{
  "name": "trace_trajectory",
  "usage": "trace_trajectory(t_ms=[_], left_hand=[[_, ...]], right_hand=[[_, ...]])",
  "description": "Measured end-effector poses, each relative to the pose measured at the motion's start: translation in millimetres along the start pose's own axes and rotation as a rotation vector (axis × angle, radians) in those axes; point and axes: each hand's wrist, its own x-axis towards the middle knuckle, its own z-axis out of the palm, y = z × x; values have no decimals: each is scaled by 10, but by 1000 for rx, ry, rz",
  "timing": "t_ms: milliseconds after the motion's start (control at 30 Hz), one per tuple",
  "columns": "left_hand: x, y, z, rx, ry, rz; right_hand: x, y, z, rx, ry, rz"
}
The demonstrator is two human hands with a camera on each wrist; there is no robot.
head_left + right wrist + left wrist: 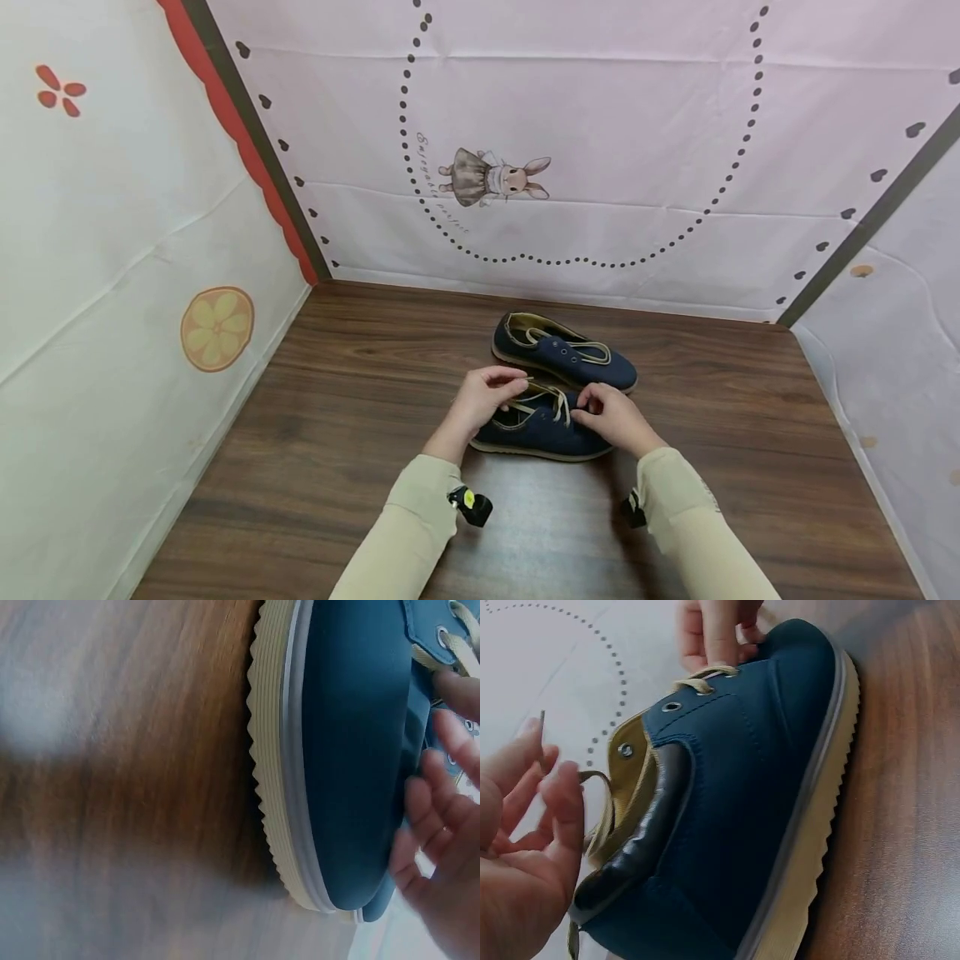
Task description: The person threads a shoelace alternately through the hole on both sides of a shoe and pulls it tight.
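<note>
A navy lace-up shoe (pixel 543 432) with a tan, ridged sole rests upright on the floor, toe to the right. My left hand (pixel 487 400) is raised at its heel end and pinches one end of the tan shoelace (pixel 596 777) between thumb and finger; the thin tip sticks up past the fingertips. Over the front of the shoe, my right hand (pixel 611 414) pinches the lace by the lower eyelets, its other fingers along the toe (pixel 360 810). The top eyelet (pixel 625 751) on the opening's flap shows no lace through it.
Just behind stands the matching navy shoe (pixel 562 350), its lace looped loosely on top. The brown wood-grain surface (pixel 360 375) meets a printed cloth wall (pixel 600 167) at the back and pale cloth walls at both sides. A small black camera (pixel 471 505) sits at the left wrist.
</note>
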Motion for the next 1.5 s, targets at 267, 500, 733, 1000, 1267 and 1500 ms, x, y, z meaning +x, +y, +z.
trace_trajectory(t_ms=[267, 500, 733, 1000, 1267, 1500], left_hand=[[44, 31, 49, 606, -78, 190], [49, 0, 86, 972, -139, 405], [64, -89, 100, 1034, -179, 426], [94, -114, 78, 945, -224, 431], [82, -98, 84, 917, -257, 452], [58, -111, 90, 911, -202, 449]], right_hand=[[-36, -164, 116, 135, 56, -215], [-58, -249, 149, 84, -23, -187], [-34, -221, 178, 150, -31, -197], [-27, -226, 174, 155, -26, -179], [-29, -223, 195, 145, 5, -179], [-74, -226, 227, -35, 90, -266]])
